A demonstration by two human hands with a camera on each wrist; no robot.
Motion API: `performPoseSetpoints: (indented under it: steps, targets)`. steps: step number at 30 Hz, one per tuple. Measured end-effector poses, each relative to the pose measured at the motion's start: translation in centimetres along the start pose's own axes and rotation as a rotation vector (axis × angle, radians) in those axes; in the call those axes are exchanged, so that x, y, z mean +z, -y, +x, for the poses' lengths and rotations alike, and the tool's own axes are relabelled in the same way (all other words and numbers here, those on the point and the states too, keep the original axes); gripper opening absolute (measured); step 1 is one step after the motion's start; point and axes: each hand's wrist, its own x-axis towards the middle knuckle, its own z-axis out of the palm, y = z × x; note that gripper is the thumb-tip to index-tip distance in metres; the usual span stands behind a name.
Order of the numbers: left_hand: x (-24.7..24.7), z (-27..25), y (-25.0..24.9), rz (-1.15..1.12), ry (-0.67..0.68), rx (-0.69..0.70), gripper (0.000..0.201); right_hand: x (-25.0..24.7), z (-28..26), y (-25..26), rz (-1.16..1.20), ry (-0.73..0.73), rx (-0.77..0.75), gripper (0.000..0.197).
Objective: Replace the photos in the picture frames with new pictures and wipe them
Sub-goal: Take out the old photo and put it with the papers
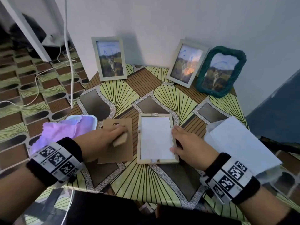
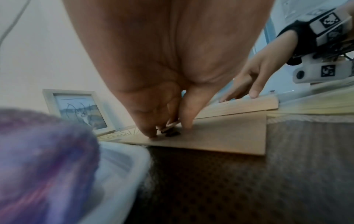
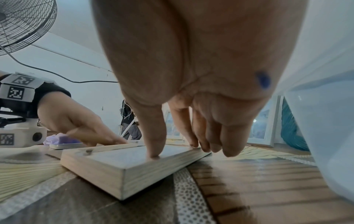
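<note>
**Desk:** On a patterned table top, at its near edge, what are the hands doing?

**Photographer:** The left hand lies on a brown backing board, fingers curled and pinching its small fold-out stand. The right hand is spread and relaxed, thumb tip pressing the white sheet inside the face-down wooden frame, fingertips resting along the frame's right rail. It grips nothing.

**Desk:** And the frame itself?

**Photographer:** Flat on the table, just right of the board, back open, small tabs at the near and far rails. I judge the board thin, light and stiff enough to lift by an edge, though the stand's hinge looks weak. The sheet is flimsy and would crease; slide it by a corner. The frame is rigid pale wood, best taken by the two long rails. Whether glass sits beneath the sheet, I cannot tell.

**Desk:** Around them?

**Photographer:** Left of the board, a white tray with a purple cloth. Right, a pale paper bag. At the far wall lean two wooden frames and a teal woven frame, each holding a cat photo with blue scribbles over the front.
</note>
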Motion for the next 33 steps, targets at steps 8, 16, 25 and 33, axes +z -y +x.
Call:
performPoseSetpoints:
  steps: [8,16,25,33]
  targets:
    - [-0.8,0.2,-0.4,-0.018,0.069,0.033,0.078,-0.9,-0.1,0.9,0.026,-0.071,0.073,0.034]
    - [-3.2,4.1,-2.8,-0.197,-0.342,-0.033,0.028,-2.4,2.7,1.5,0.156,-0.281,0.165,0.033]
    - [-3.1,8.6,-4.5,-0.053,-0.175,-0.232,0.054,-2.5,5.7,1.0,0.032,-0.066,0.196,0.047]
    - [-3.0,8.4,-5.0,-0.032,-0.146,-0.277,0.06,-1.7,5.6,1.3,0.005,-0.041,0.184,0.046]
